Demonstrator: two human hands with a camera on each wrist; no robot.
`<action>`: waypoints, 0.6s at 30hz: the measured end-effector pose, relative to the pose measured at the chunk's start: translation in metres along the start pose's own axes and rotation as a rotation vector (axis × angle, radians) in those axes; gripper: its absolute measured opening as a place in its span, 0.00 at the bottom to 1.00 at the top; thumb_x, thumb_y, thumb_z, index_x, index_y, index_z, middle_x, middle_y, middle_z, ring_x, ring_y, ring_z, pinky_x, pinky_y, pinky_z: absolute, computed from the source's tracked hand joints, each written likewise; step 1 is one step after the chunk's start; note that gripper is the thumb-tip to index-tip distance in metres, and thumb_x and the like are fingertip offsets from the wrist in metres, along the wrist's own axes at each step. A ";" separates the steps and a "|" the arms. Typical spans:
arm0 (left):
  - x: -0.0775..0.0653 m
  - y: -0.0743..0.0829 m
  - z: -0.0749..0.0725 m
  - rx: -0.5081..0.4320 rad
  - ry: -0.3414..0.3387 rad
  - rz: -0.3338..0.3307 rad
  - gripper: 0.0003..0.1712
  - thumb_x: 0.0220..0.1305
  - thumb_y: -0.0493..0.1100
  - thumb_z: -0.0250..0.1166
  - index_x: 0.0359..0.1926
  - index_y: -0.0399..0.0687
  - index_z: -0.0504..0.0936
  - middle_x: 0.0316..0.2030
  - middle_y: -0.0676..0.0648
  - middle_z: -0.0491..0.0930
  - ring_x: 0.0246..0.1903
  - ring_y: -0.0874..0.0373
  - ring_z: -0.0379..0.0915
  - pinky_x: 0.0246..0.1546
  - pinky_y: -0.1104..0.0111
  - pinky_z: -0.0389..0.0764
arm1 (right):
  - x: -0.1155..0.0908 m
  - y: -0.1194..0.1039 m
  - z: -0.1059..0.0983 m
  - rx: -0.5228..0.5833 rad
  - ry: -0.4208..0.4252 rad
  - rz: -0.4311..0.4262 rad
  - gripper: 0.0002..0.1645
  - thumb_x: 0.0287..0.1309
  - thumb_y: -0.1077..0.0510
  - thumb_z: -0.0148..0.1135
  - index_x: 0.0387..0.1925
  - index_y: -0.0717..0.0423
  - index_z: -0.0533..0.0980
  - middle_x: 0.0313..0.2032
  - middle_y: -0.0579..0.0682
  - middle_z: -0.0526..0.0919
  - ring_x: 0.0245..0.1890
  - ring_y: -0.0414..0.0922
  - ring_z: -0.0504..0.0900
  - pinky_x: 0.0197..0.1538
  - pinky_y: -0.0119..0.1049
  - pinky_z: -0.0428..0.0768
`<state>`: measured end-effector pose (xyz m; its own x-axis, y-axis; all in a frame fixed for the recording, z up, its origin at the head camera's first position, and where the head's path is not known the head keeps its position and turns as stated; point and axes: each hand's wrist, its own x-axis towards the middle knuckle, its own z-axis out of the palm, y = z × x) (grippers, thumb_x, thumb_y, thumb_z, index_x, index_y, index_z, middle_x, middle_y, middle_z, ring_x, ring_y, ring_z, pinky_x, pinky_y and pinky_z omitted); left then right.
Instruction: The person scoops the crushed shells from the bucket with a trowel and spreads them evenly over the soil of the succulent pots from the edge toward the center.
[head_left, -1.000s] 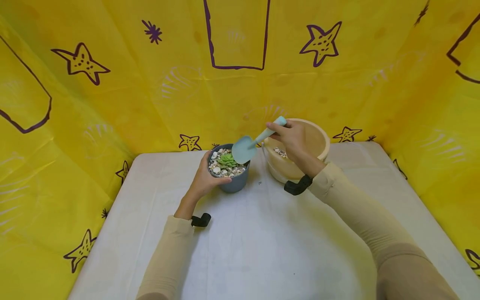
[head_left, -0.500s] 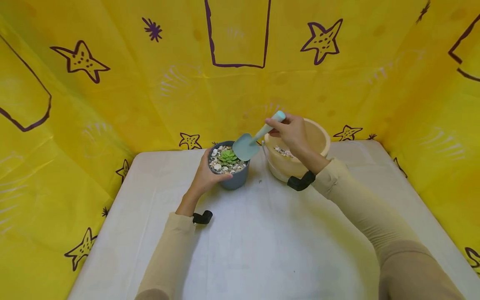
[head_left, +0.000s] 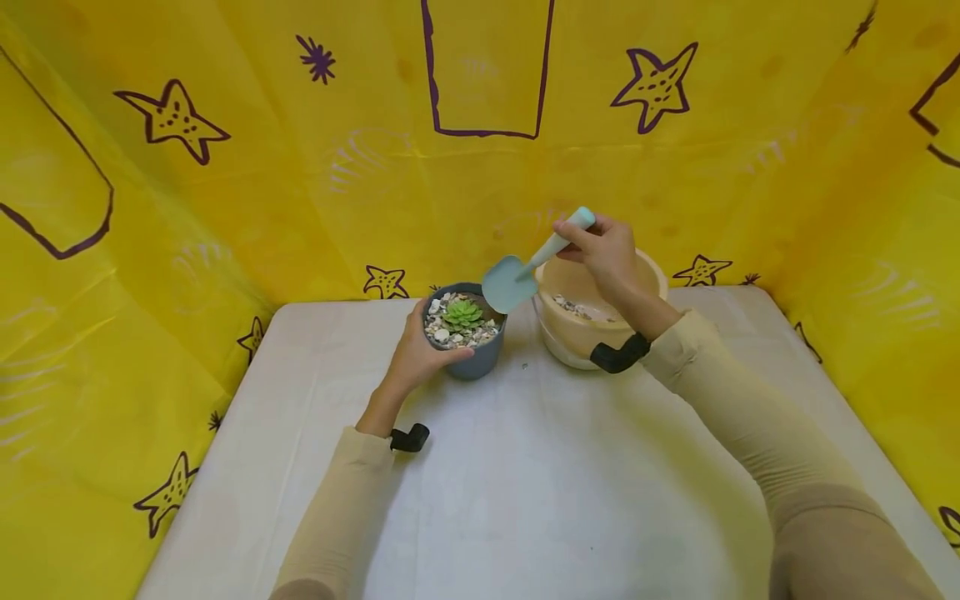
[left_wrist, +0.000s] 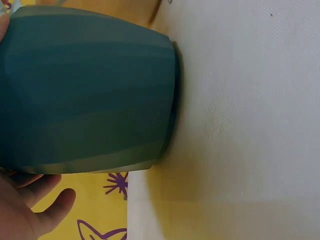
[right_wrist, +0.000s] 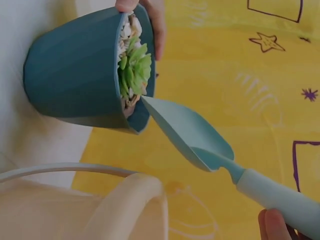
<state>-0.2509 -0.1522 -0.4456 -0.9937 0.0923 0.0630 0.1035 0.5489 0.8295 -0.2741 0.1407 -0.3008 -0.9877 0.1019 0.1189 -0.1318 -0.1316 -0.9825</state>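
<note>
My left hand (head_left: pixel 417 350) holds a blue-grey flower pot (head_left: pixel 480 358) by its left side, thumb along the near rim. Inside the pot, a green succulent (head_left: pixel 462 314) sits among pale pebbles (head_left: pixel 442 336). My right hand (head_left: pixel 609 254) grips the handle of a light mint hand trowel (head_left: pixel 510 283). The trowel's blade tilts down toward the pot's right rim; in the right wrist view its tip (right_wrist: pixel 146 100) is at the rim beside the succulent, and the blade looks bare. The pot's wall (left_wrist: pixel 90 90) fills much of the left wrist view.
A cream bucket (head_left: pixel 573 329) with pebbles (head_left: pixel 573 307) at its bottom stands right of the pot, partly behind my right forearm. Its handle (right_wrist: pixel 65 167) hangs at the side. A white-covered table (head_left: pixel 487 483) lies beneath, with a yellow patterned cloth (head_left: pixel 480 183) behind.
My right hand has lifted the trowel slightly and moved it right, so its blade covers less of the pot. The left hand keeps its hold on the flower pot.
</note>
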 end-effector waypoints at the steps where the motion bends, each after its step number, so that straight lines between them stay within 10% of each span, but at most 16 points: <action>1: 0.000 0.000 0.001 0.005 0.007 -0.007 0.73 0.36 0.67 0.79 0.77 0.52 0.45 0.73 0.40 0.54 0.71 0.43 0.55 0.69 0.45 0.61 | 0.000 0.000 0.000 0.003 0.003 -0.007 0.05 0.55 0.60 0.70 0.29 0.56 0.82 0.29 0.45 0.85 0.27 0.41 0.86 0.36 0.32 0.85; 18: -0.009 0.020 0.016 0.112 0.142 0.011 0.73 0.42 0.66 0.75 0.77 0.45 0.40 0.76 0.38 0.44 0.74 0.40 0.44 0.70 0.41 0.55 | 0.002 -0.031 -0.032 0.082 0.081 -0.120 0.05 0.52 0.63 0.71 0.24 0.56 0.82 0.25 0.45 0.85 0.24 0.39 0.87 0.33 0.30 0.85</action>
<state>-0.2394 -0.1285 -0.4388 -0.9876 -0.0148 0.1564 0.1110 0.6382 0.7618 -0.2694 0.1765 -0.2746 -0.9549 0.2004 0.2193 -0.2580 -0.1934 -0.9466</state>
